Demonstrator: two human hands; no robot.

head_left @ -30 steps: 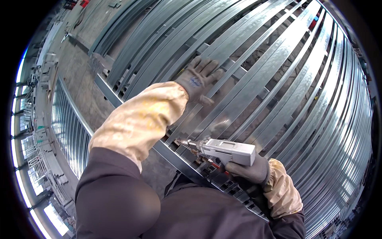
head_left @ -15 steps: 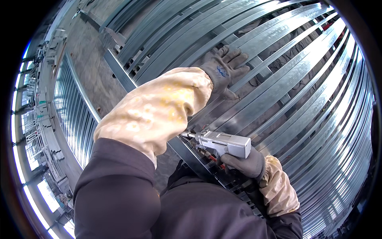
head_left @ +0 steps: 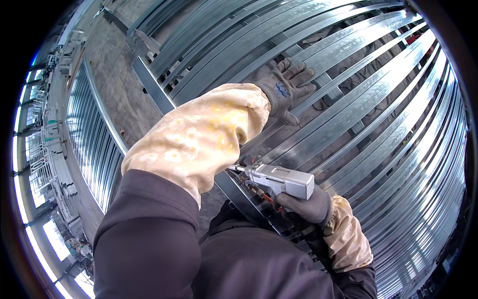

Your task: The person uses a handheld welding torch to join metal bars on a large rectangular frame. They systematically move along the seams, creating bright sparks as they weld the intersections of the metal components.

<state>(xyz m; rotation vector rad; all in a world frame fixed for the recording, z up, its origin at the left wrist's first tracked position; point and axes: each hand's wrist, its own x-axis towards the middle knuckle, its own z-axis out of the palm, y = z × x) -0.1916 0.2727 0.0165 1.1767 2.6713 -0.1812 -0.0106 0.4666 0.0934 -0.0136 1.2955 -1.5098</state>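
Observation:
My left hand (head_left: 288,89), in a grey work glove, reaches forward over the long galvanized steel bars (head_left: 323,117). Its fingers are spread and palm down, and it holds nothing; whether it presses on the metal I cannot tell. Closer to my body, my right hand (head_left: 311,204) is wrapped round the grip of a silver, boxy welding gun (head_left: 286,180). The gun's nozzle points left, with its tip partly hidden behind my left sleeve (head_left: 199,132). Below the nozzle runs a steel beam (head_left: 239,197) across the near ends of the bars.
Steel bars fan out far ahead and to the right, with gaps between them and cables (head_left: 358,77) beneath. Another rack of bars (head_left: 92,134) stands at left, past a strip of concrete floor (head_left: 117,74). A dark hose (head_left: 318,242) hangs below my right hand.
The view has shifted slightly, so the bars and my left arm sit a little further right. Both hands keep nearly the same pose.

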